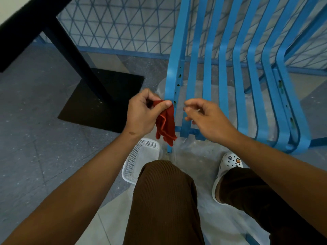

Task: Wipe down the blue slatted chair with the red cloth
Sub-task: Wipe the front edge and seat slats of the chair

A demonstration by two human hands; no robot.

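The blue slatted chair (238,76) fills the upper right, its long curved slats running from the backrest down to the seat's front edge. My left hand (143,114) grips the red cloth (166,124) between thumb and curled fingers, just left of the chair's leftmost slat; the cloth hangs down crumpled below the hand. My right hand (207,117) hovers over the seat's front left slats, fingers loosely curled, holding nothing and apart from the cloth.
A white mesh basket (139,160) stands on the floor by my left knee. A black table leg with its square base plate (104,99) is at left. A blue wire-mesh fence (115,25) runs behind the chair. My legs and a white clog (228,167) are below.
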